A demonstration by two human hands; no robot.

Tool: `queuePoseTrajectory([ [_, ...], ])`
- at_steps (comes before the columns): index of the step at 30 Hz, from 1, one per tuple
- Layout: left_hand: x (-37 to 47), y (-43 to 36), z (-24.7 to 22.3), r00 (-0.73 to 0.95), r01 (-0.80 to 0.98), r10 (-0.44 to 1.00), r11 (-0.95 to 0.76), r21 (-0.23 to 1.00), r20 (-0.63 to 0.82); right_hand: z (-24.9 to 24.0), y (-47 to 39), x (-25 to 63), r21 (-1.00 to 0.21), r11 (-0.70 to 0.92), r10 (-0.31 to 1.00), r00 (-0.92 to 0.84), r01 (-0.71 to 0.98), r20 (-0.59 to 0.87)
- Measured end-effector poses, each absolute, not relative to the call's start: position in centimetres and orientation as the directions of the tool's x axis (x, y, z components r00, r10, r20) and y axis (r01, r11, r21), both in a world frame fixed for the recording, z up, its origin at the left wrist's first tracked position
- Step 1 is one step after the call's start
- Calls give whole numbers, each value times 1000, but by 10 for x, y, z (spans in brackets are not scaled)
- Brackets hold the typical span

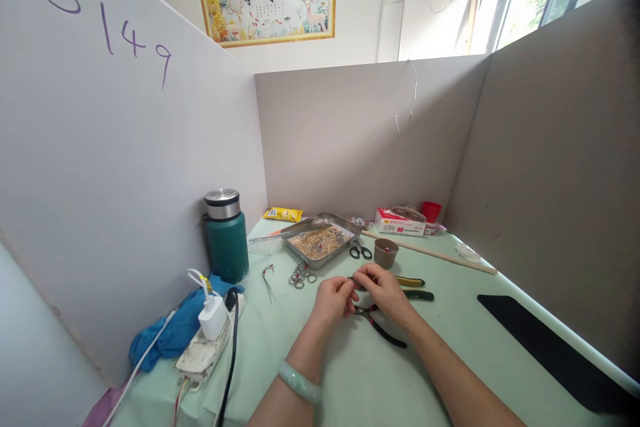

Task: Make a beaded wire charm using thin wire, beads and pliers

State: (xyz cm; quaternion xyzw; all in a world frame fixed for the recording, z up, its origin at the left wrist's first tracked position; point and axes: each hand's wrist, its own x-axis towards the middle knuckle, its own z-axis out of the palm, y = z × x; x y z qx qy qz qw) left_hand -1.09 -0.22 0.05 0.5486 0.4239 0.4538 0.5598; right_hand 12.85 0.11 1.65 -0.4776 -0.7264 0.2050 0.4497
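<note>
1. Our left hand (334,298) and right hand (383,287) meet above the bench (360,380), each narrowed to a pinch at what seems a small piece (353,282) between the fingertips; our fingers hide most of it, so we cannot tell what it is.
2. If either pinch loosens, we judge the piece could slip and drop near the black-handled pliers (384,332) lying just beside our hands.
3. The green-handled tool (419,295) and yellow-handled tool (411,281) lie close by our right hand; a sideways sweep could knock them.
4. The brown cup (386,255) stands just beyond it; a careless forward reach could tip out the red bits inside.
5. Thin wires (270,238) lie across the metal tray (330,257); snagging them could scatter its gold beads (315,243).
</note>
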Motion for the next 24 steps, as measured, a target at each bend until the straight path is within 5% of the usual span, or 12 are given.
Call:
queuePoseTrajectory([
  [8, -6, -1, -2, 3, 13, 999, -51, 999, 51, 13, -8, 109, -653, 436, 864, -85, 620, 496],
  [12, -8, 2, -4, -44, -40, 998, -50, 998, 48, 11, -10, 98, -720, 395, 889, -40, 570, 456],
  [19, -17, -5, 6, 279, -234, 958, 5, 972, 62, 24, 0, 134, -922, 240, 967, -159, 302, 200],
  [24, -14, -13, 6, 495, -215, 868, 78, 973, 40, 31, -9, 142, -997, 78, 916, -396, 16, 65],
])
